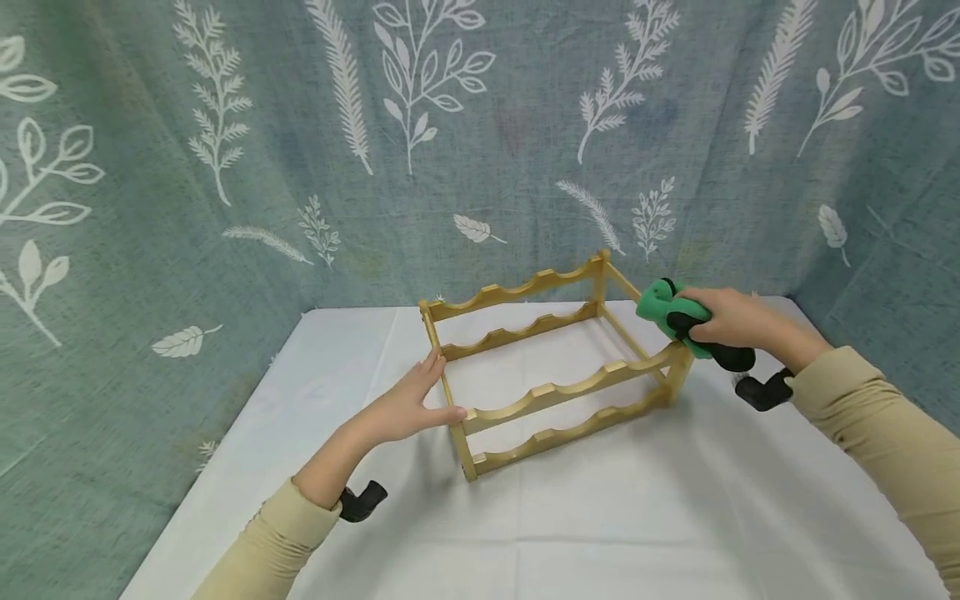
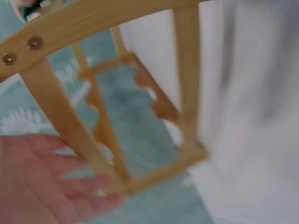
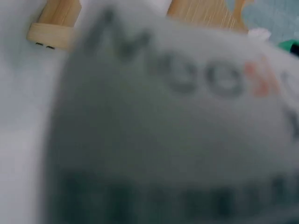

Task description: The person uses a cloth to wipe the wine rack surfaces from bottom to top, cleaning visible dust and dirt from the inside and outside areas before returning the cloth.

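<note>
A wooden rack with scalloped rails, much like a wine rack, stands at an angle on the white table. My left hand touches its left end, thumb at the front corner and fingers stretched along the end frame. Those fingers look straight in the left wrist view, against a wooden post. At the rack's right end, my right hand grips a green-and-black power drill, held over the right front corner. Whether its tip touches the wood is hidden.
The white tabletop spreads around the rack. Behind and beside it hangs a green leaf-patterned cloth. Most of the right wrist view is filled by a blurred pale surface with printed letters. Screw heads show in one rail.
</note>
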### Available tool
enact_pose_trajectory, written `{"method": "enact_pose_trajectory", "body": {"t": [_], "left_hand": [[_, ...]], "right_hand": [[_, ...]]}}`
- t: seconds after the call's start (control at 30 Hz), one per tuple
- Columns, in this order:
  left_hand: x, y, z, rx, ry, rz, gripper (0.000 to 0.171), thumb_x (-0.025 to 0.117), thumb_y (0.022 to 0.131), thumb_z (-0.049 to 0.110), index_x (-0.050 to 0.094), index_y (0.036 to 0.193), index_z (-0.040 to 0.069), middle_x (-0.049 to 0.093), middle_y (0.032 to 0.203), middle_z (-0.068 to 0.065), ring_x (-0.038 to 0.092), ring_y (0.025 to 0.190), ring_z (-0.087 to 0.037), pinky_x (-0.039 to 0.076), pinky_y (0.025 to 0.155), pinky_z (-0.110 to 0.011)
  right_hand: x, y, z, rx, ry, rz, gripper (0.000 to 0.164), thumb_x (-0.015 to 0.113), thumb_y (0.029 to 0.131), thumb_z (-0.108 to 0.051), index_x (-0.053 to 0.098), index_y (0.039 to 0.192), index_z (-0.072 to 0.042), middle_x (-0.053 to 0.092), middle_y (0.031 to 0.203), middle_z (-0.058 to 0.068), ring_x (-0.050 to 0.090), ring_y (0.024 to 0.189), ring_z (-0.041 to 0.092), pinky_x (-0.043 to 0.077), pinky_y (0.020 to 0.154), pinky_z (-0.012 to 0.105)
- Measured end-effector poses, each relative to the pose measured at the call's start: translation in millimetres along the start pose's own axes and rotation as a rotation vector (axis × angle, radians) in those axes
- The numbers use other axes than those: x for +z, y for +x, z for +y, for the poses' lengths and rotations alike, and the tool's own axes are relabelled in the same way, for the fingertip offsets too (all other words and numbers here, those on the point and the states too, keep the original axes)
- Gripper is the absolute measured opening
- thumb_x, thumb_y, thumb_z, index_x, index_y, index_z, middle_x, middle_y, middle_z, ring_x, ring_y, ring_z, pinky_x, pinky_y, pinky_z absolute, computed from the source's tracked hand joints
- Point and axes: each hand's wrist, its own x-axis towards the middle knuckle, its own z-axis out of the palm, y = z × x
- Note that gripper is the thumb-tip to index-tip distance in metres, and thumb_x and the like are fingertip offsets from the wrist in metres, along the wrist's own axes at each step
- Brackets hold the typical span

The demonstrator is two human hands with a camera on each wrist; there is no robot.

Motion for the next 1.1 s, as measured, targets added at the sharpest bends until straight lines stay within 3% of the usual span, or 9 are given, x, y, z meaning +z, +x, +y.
{"method": "enact_pose_trajectory", "body": {"t": [0.17, 0.37, 0.6, 0.83, 0.93, 1.1], "left_hand": [[-5.9, 18.9, -26.8, 0.076, -0.088, 0.068, 0.072, 0.051, 0.091, 0.044, 0.019, 0.147, 0.012, 0.006, 0.154, -0.004, 0.008, 0.14, -0.029, 0.017, 0.107, -0.055], [-8.9, 40.8, -43.1, 0.104, -0.152, 0.164, 0.057, 0.043, 0.096, 0.042, 0.032, 0.144, 0.015, 0.022, 0.151, -0.002, 0.018, 0.139, -0.026, 0.021, 0.108, -0.051], [-9.4, 53.4, -50.6, 0.122, -0.26, 0.173, 0.05, 0.039, 0.098, 0.039, 0.036, 0.142, 0.016, 0.023, 0.151, 0.0, 0.018, 0.139, -0.023, 0.022, 0.108, -0.048], [-7.8, 55.6, -52.1, 0.118, -0.317, 0.193, 0.049, 0.037, 0.098, 0.039, 0.035, 0.142, 0.017, 0.023, 0.151, 0.001, 0.019, 0.139, -0.021, 0.021, 0.109, -0.046], [-7.2, 57.0, -50.4, 0.114, -0.338, 0.202, 0.051, 0.036, 0.098, 0.04, 0.034, 0.143, 0.016, 0.023, 0.151, -0.001, 0.019, 0.139, -0.021, 0.02, 0.11, -0.045], [-8.8, 57.4, -46.5, 0.067, -0.374, 0.219, 0.052, 0.038, 0.098, 0.037, 0.03, 0.144, 0.014, 0.023, 0.151, -0.004, 0.023, 0.137, -0.029, 0.024, 0.108, -0.048]], "right_hand": [[8.2, -9.9, -7.6, -0.027, -0.033, 0.043, 0.036, 0.055, 0.084, -0.008, 0.048, 0.119, 0.0, 0.057, 0.094, 0.012, 0.052, 0.074, 0.021, 0.04, 0.06, 0.035], [14.9, -15.8, -15.3, -0.003, -0.045, 0.094, 0.04, 0.056, 0.082, -0.01, 0.049, 0.12, 0.0, 0.059, 0.097, 0.014, 0.053, 0.074, 0.021, 0.041, 0.06, 0.035], [29.6, -21.8, -31.1, 0.059, -0.21, 0.228, 0.05, 0.06, 0.08, -0.013, 0.047, 0.126, 0.004, 0.051, 0.118, 0.028, 0.055, 0.087, 0.039, 0.045, 0.062, 0.047], [39.0, -22.6, -34.2, 0.089, -0.221, 0.302, 0.05, 0.06, 0.081, -0.013, 0.046, 0.127, 0.003, 0.05, 0.119, 0.027, 0.053, 0.093, 0.045, 0.045, 0.067, 0.053], [38.8, -22.7, -33.7, 0.071, -0.214, 0.307, 0.05, 0.06, 0.081, -0.013, 0.046, 0.126, 0.003, 0.05, 0.117, 0.027, 0.052, 0.092, 0.046, 0.045, 0.067, 0.054], [29.7, -30.5, -34.6, -0.05, -0.181, 0.337, 0.047, 0.064, 0.078, -0.007, 0.051, 0.121, 0.003, 0.055, 0.11, 0.025, 0.053, 0.089, 0.04, 0.044, 0.065, 0.048]]}}
